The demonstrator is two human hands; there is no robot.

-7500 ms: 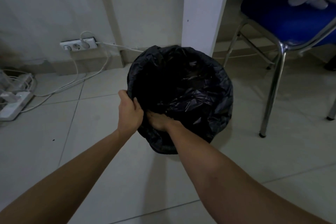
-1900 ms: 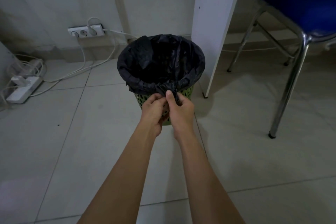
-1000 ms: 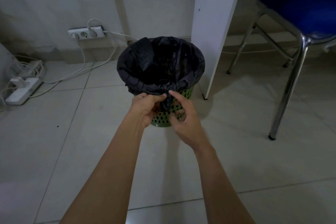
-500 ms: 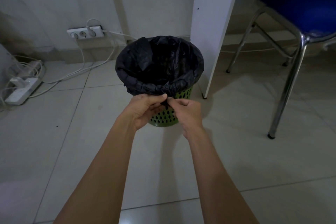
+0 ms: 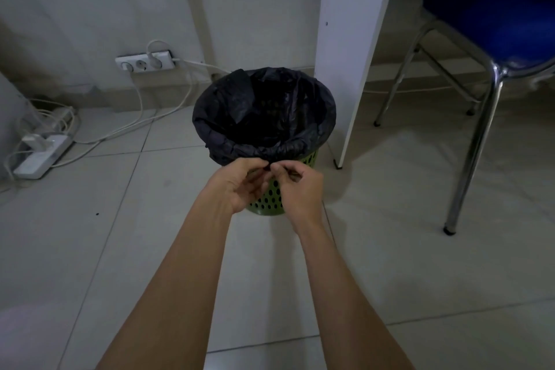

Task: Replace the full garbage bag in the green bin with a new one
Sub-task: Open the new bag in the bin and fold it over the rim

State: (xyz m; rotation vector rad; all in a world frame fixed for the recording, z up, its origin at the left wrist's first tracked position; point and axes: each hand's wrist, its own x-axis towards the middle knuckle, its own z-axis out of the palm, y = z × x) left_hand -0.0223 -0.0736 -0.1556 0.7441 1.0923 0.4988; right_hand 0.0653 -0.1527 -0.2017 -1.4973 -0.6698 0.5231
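Observation:
A green perforated bin (image 5: 271, 203) stands on the tiled floor, lined with a black garbage bag (image 5: 240, 117) whose edge is folded over the rim. At the near rim the bag's slack is gathered into a small twist. My left hand (image 5: 237, 185) and my right hand (image 5: 295, 189) meet there, fingertips pinching the gathered black plastic just below the rim. The bag's inside looks dark; I cannot see anything in it.
A white desk panel (image 5: 351, 48) stands right behind the bin. A blue chair with chrome legs (image 5: 477, 141) is at the right. A wall socket (image 5: 144, 63), cables and a white power strip (image 5: 42, 156) lie at the left.
Since a second ago my right hand has come back up to the rim and both hands now pinch the gathered bag edge together. The bin has not moved.

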